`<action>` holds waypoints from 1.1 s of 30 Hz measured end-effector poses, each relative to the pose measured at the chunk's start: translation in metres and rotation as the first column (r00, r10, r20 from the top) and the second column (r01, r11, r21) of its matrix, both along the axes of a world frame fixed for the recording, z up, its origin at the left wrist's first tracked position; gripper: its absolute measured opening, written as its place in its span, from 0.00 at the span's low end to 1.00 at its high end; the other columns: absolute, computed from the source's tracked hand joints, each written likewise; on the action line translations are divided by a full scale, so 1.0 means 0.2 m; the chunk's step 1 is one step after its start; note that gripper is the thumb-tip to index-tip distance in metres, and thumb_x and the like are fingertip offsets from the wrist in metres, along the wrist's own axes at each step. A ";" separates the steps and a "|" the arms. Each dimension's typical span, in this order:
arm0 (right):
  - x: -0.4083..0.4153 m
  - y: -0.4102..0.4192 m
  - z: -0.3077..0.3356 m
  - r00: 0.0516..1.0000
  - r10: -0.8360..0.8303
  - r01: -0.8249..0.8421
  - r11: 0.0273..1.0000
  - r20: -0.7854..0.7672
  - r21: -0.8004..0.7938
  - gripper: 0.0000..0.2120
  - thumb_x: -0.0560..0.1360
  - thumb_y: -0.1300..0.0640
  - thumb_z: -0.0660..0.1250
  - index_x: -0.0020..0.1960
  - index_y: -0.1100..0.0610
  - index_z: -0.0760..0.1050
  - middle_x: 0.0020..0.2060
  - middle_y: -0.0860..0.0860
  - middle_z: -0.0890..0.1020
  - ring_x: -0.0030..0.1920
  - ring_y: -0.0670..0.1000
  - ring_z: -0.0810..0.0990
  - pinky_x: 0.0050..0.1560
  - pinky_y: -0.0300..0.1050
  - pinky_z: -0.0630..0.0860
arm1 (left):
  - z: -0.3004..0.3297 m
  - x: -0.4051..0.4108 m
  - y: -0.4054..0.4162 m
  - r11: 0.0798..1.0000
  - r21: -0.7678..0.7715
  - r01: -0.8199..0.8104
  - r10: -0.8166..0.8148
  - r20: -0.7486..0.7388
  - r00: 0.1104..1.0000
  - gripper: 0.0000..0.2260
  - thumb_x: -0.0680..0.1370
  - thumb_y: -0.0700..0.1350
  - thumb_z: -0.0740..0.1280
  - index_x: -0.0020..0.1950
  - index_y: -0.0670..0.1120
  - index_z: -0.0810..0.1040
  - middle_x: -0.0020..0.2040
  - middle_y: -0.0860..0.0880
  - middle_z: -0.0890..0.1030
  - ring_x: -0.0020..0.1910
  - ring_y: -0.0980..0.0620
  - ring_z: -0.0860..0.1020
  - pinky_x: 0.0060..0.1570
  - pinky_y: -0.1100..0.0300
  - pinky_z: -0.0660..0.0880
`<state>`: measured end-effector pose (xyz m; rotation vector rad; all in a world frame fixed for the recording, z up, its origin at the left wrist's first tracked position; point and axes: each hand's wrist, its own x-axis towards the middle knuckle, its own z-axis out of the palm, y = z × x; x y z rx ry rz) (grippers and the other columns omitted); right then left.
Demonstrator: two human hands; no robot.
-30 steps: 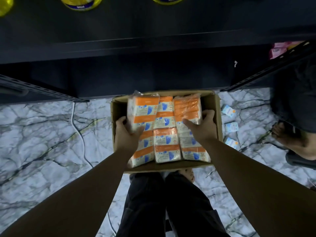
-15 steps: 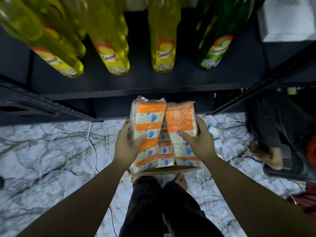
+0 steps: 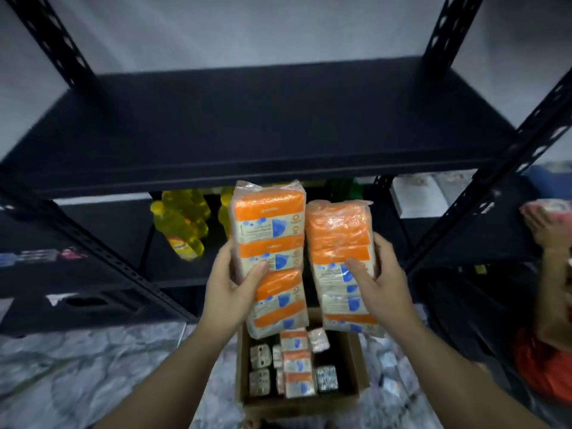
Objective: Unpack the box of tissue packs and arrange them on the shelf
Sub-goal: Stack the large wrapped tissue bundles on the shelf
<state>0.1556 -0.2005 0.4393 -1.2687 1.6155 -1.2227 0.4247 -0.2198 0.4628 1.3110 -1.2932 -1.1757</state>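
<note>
My left hand (image 3: 230,291) grips a long orange-and-white bundle of tissue packs (image 3: 268,230), held upright. My right hand (image 3: 379,281) grips a second orange bundle (image 3: 339,239) beside it. Both bundles are raised in front of the edge of a bare black shelf board (image 3: 263,119). Below them on the floor stands the open cardboard box (image 3: 356,360), with several more tissue packs (image 3: 298,365) inside.
Black slotted uprights (image 3: 495,187) frame the rack. Yellow bottles (image 3: 182,224) stand on the lower shelf behind the bundles. Another person's hand (image 3: 548,227) with a pink pack is at the right edge. The floor (image 3: 77,366) is marbled.
Both hands have lifted the two bundles out of the box and up to the height of the upper shelf. The view has tilted up from the floor to the rack.
</note>
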 end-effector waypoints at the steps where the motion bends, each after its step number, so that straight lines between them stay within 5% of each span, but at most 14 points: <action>1: 0.00 -0.01 0.08 1.000 -0.008 0.008 0.999 0.004 -0.040 0.25 0.80 0.52 0.71 0.73 0.43 0.67 0.54 0.33 0.82 0.53 0.37 0.83 0.47 0.34 0.79 | 0.08 0.00 -0.02 1.000 -0.028 -0.006 0.006 -0.008 1.000 0.21 0.78 0.45 0.72 0.71 0.52 0.73 0.63 0.53 0.82 0.61 0.52 0.83 0.52 0.52 0.84; 7: 0.00 -0.08 0.60 0.997 -0.059 0.072 0.961 0.055 -0.268 0.25 0.76 0.44 0.69 0.71 0.41 0.68 0.59 0.39 0.82 0.58 0.38 0.82 0.52 0.31 0.77 | 0.55 -0.03 -0.13 0.988 -0.152 -0.029 0.018 -0.068 0.998 0.23 0.76 0.47 0.73 0.70 0.53 0.73 0.60 0.57 0.84 0.57 0.54 0.84 0.46 0.57 0.84; 14: 0.04 -0.30 1.01 0.994 -0.088 0.109 0.921 0.072 -0.375 0.22 0.79 0.45 0.68 0.71 0.41 0.66 0.53 0.28 0.81 0.55 0.35 0.82 0.49 0.27 0.76 | 0.97 -0.04 -0.35 0.969 -0.235 -0.079 0.069 -0.049 0.996 0.19 0.77 0.55 0.73 0.65 0.56 0.72 0.56 0.58 0.84 0.52 0.55 0.86 0.49 0.47 0.84; 21: 0.11 -0.62 1.15 0.990 -0.121 0.136 0.942 0.068 -0.306 0.22 0.79 0.42 0.70 0.71 0.43 0.70 0.52 0.35 0.84 0.51 0.36 0.83 0.51 0.39 0.78 | 1.15 0.06 -0.72 0.992 -0.118 -0.033 0.042 0.072 0.997 0.19 0.77 0.58 0.73 0.61 0.52 0.73 0.53 0.50 0.86 0.45 0.51 0.87 0.50 0.43 0.84; 25: 0.16 -0.78 1.14 0.991 -0.132 0.135 0.972 0.029 -0.190 0.19 0.79 0.41 0.69 0.67 0.42 0.72 0.52 0.41 0.84 0.50 0.44 0.85 0.51 0.47 0.82 | 1.14 0.10 -0.88 0.999 -0.039 -0.021 0.026 0.137 0.990 0.17 0.78 0.56 0.73 0.61 0.50 0.73 0.52 0.49 0.86 0.42 0.52 0.87 0.42 0.51 0.84; 27: 0.19 -0.84 1.12 0.989 -0.148 0.147 0.978 0.006 -0.150 0.18 0.80 0.41 0.68 0.67 0.45 0.72 0.51 0.41 0.83 0.48 0.44 0.84 0.44 0.43 0.80 | 1.11 0.12 -0.94 1.000 0.000 -0.014 0.014 0.156 0.988 0.19 0.78 0.55 0.73 0.62 0.49 0.72 0.53 0.49 0.85 0.42 0.51 0.87 0.39 0.53 0.83; 33: 0.25 -1.00 1.11 0.979 -0.189 0.186 0.981 -0.069 -0.046 0.20 0.81 0.40 0.66 0.68 0.48 0.70 0.51 0.46 0.84 0.48 0.50 0.86 0.51 0.55 0.84 | 1.04 0.15 -1.08 0.992 0.123 -0.024 0.010 0.106 0.994 0.24 0.77 0.55 0.74 0.65 0.45 0.70 0.53 0.45 0.85 0.43 0.47 0.87 0.47 0.45 0.85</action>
